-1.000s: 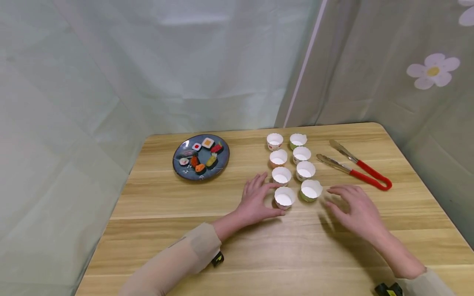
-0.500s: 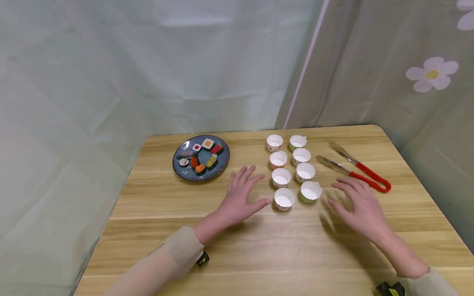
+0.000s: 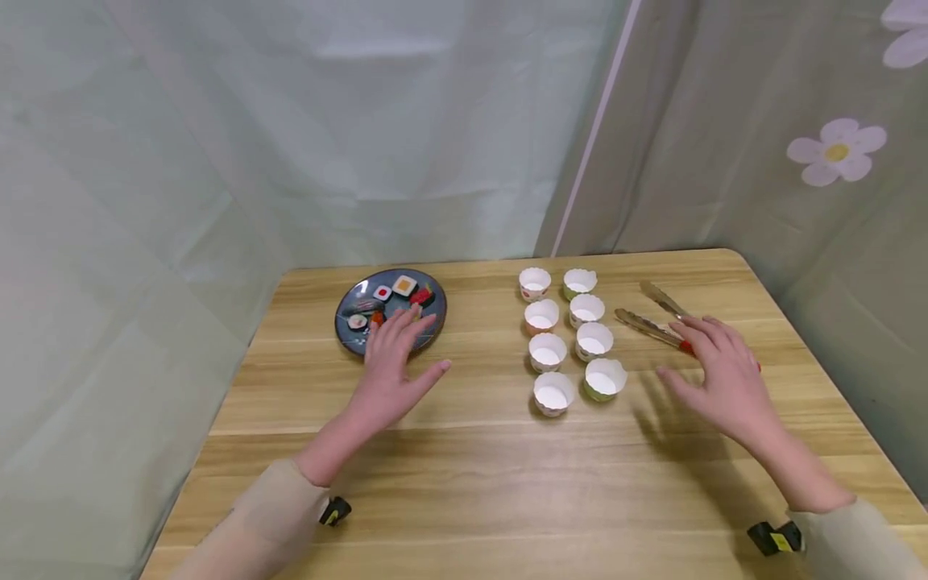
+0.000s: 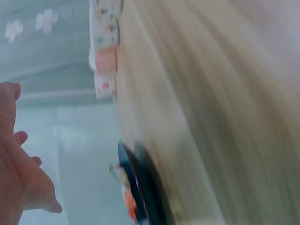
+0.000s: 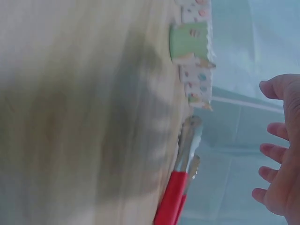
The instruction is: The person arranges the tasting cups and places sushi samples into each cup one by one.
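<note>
So the left hand is hovering, fingers spread, near the sushi plate, the right hand is hanging loose by the red-handled tongs, and little cups are sitting between.

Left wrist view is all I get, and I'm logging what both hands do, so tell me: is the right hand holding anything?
Observer: No. The right wrist view shows the right hand with nothing in its grasp, raised apart from the tongs.
Operator: Thanks. My picture catches only one short row of cups. How do they stand in all?
Observer: From the head view, eight cups stand upright, in two columns of four.
</note>
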A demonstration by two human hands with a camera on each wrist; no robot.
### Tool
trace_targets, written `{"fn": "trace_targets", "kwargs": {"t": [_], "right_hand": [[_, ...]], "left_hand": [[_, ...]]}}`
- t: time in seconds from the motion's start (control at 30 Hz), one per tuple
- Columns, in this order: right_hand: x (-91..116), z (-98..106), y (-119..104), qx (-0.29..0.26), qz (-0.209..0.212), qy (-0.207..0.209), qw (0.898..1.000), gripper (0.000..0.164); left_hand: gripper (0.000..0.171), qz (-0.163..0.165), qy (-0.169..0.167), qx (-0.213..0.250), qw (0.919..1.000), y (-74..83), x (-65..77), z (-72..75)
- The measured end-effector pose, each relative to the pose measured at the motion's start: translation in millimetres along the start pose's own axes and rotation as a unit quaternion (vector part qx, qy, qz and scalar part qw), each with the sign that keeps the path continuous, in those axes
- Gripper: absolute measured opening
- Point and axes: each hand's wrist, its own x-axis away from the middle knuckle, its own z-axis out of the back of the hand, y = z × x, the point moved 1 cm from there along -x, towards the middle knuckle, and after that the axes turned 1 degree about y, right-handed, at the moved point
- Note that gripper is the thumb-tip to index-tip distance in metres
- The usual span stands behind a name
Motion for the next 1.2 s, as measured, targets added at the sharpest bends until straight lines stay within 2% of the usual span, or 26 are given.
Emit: {"fn": "trace_targets", "kwargs": {"t": [0.2, 0.33, 0.47, 0.53, 0.6, 0.67, 0.7, 0.77, 0.83, 0.93, 1.1, 1.2], "right_hand": [[-11.8, 8.4, 16.5, 0.016, -0.020, -0.017, 1.000, 0.075], [-16.5, 12.5, 28.9, 0.031, -0.038, -0.031, 0.998, 0.080], [-18.7, 14.8, 42.4, 0.047, -0.053, -0.048, 0.996, 0.084], [-20.0, 16.4, 48.5, 0.057, -0.060, -0.056, 0.995, 0.085], [-21.7, 17.4, 54.0, 0.063, -0.068, -0.066, 0.994, 0.086], [-23.7, 18.0, 58.8, 0.067, -0.080, -0.076, 0.992, 0.088], [-25.1, 18.0, 61.2, 0.069, -0.084, -0.080, 0.991, 0.089], [-28.5, 17.3, 65.4, 0.072, -0.088, -0.090, 0.989, 0.092], [-32.5, 16.6, 69.0, 0.078, -0.087, -0.098, 0.988, 0.095], [-39.0, 16.2, 73.4, 0.087, -0.084, -0.112, 0.986, 0.099], [-50.3, 15.7, 79.5, 0.099, -0.093, -0.160, 0.978, 0.106], [-56.2, 13.7, 82.3, 0.106, -0.102, -0.211, 0.966, 0.114]], "left_hand": [[0.065, 0.023, 0.041, 0.023, 0.9987, -27.5, 7.7, 28.9], [0.063, 0.060, 0.068, 0.045, 0.9948, -47.8, 8.7, 45.3], [0.062, 0.126, 0.087, 0.068, 0.9859, -69.5, 5.4, 58.7], [0.065, 0.176, 0.085, 0.089, 0.9767, -80.4, 4.1, 64.7], [0.070, 0.229, 0.075, 0.118, 0.9633, -91.3, 3.6, 70.4], [0.076, 0.283, 0.065, 0.161, 0.9434, -101.8, 3.9, 75.6], [0.080, 0.307, 0.061, 0.189, 0.9309, -106.8, 4.1, 77.9], [0.084, 0.347, 0.050, 0.259, 0.9000, -116.8, 4.5, 82.0], [0.088, 0.380, 0.041, 0.326, 0.8649, -124.9, 4.8, 85.8], [0.090, 0.423, 0.016, 0.390, 0.8177, -132.6, 6.4, 90.3], [0.091, 0.471, -0.021, 0.431, 0.7694, -138.7, 8.1, 92.5], [0.089, 0.490, -0.048, 0.468, 0.7338, -141.4, 6.6, 89.7]]}}
